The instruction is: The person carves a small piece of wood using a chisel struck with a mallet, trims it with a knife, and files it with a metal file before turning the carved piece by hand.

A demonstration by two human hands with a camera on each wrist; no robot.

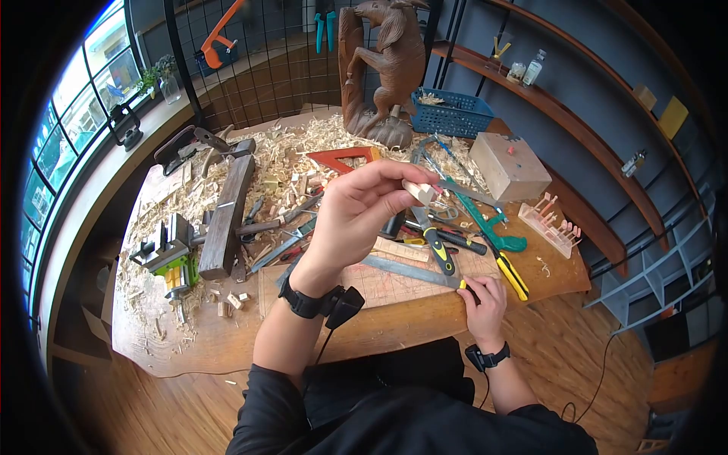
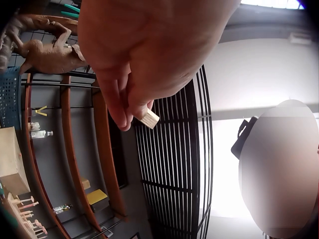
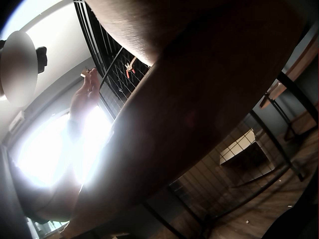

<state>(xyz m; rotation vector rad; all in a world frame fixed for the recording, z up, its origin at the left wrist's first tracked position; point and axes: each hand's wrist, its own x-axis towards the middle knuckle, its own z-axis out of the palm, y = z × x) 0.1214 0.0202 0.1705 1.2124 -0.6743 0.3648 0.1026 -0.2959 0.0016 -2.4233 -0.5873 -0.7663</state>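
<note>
Raised over the workbench, my left hand (image 1: 349, 216) pinches a small pale wooden piece (image 1: 421, 192) between thumb and fingers; its end face looks heart-shaped. In the left wrist view, the same piece (image 2: 150, 119) pokes out from the fingertips of the left hand (image 2: 149, 50). My right hand (image 1: 486, 303) rests at the bench's front edge, fingers loosely bent, beside the yellow end (image 1: 462, 284) of a long flat metal strip (image 1: 409, 271). Whether its fingertips touch that end is unclear. The right wrist view shows mostly dark, blurred skin, with the raised left hand (image 3: 87, 92) beyond.
Wood shavings (image 1: 288, 152) cover the bench's back and left. A wooden plane (image 1: 227, 216), green vise (image 1: 173, 265), yellow-black handled tool (image 1: 512, 277), green-handled saw (image 1: 504, 241) and wooden block (image 1: 510, 167) lie around. A carved horse (image 1: 390, 68) stands behind, beside a blue basket (image 1: 453, 114).
</note>
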